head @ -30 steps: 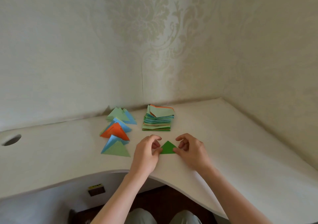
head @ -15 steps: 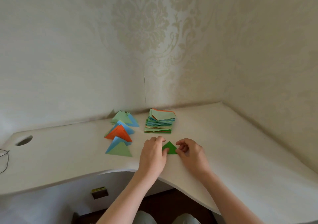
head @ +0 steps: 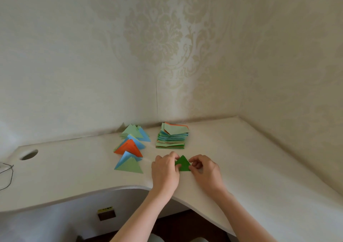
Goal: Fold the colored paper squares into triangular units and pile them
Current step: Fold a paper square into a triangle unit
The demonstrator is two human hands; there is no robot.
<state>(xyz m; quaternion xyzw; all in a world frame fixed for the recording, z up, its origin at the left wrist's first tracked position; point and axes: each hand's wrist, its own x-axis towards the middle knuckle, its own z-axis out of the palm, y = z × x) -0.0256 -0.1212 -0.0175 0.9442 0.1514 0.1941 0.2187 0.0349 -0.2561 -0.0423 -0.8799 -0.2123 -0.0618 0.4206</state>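
Presently, findings as observed:
Left hand grip: left hand point(head: 165, 169) lies knuckles-up on the desk, thumb and curled fingers pinching the left edge of the dark green triangle point(head: 183, 164).
Right hand grip: right hand point(head: 205, 169) has its fingers curled, fingertips pinching the triangle's right corner.
Dark green triangle: folded, flat on the white desk point(head: 259, 167), apex pointing toward the wall, held between both hands near the desk's front edge.
Paper stack: stack of unfolded squares point(head: 172, 136) sits just behind the hands, near the wall; layers of green, blue and orange, top sheets slightly askew.
Finished units: three groups to the left of the stack and the hands. Nearest, a light green triangle over a blue one point(head: 130, 164); behind it, an orange triangle over blue point(head: 130, 148); farthest, a light green and blue cluster point(head: 135, 132) by the wall.
Desk features: round cable hole point(head: 28, 154) at far left; a thin dark wire point(head: 7, 174) at the left edge.
Surroundings: pale damask wallpaper point(head: 157, 37) meets in a corner behind the desk.
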